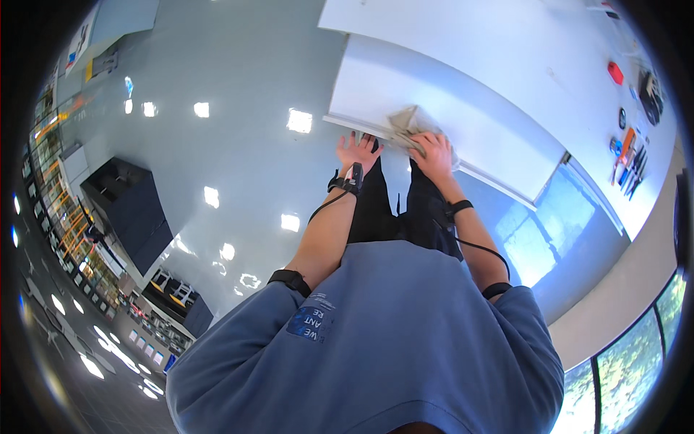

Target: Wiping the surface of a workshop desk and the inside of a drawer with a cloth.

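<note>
A crumpled beige cloth [406,124] is bunched under my right hand [434,152], whose fingers are curled over it. The cloth lies against the near edge of a white panel [434,94], which looks like a drawer front or low shelf below the white tabletop. My left hand [359,152] is held out to the left of the cloth with its fingers spread, holding nothing. It is near the panel's left corner; whether it touches anything I cannot tell. Both wrists wear dark straps with cables.
The white tabletop [463,43] extends above the panel. On its right side lie a red object [615,73], a black device [650,98] and several hand tools [630,163]. A dark cabinet [126,210] stands on the glossy grey floor [238,159] at left. Windows [636,362] are at lower right.
</note>
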Tool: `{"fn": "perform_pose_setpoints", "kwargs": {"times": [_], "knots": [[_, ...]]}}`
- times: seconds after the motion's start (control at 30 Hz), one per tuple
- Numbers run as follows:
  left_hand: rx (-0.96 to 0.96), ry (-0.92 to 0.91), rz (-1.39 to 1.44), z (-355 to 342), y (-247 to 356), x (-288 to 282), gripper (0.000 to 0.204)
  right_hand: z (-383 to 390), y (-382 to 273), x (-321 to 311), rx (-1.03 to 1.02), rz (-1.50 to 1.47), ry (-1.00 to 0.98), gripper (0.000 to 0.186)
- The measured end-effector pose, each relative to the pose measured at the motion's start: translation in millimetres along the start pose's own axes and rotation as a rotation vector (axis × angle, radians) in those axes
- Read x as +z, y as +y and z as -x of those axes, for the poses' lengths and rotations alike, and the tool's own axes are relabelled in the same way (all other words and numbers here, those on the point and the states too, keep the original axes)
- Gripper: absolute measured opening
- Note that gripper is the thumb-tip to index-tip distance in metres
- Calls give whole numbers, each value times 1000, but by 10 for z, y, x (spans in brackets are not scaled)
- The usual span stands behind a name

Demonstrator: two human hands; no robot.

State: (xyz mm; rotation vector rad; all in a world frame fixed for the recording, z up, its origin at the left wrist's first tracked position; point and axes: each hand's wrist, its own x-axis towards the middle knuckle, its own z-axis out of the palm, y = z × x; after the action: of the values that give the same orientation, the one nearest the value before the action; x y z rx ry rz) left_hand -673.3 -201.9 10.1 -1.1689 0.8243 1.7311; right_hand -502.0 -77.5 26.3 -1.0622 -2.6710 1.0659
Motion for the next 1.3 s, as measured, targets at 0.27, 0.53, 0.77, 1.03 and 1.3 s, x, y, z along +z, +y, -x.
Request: {"fn": "perform_pose_setpoints", "kwargs": {"times": [0.27, 0.53, 0.77, 1.03, 1.3], "knots": [[-92, -142, -317, -2, -344, -21, 61, 876, 810, -648, 206, -18, 11, 29], [0, -163, -562, -17, -379, -106, 56, 542, 343, -126, 209, -20, 91, 28], [-22, -189, -575, -5, -244, -26, 38, -301, -521, 362, 72, -20, 114, 22], [94, -41, -603, 130, -310, 226, 57, 399, 278, -146, 44, -77, 113, 30], [135, 68, -738, -48, -235, 315, 53, 1595, 1673, -1237, 178, -40, 58, 30]]}}
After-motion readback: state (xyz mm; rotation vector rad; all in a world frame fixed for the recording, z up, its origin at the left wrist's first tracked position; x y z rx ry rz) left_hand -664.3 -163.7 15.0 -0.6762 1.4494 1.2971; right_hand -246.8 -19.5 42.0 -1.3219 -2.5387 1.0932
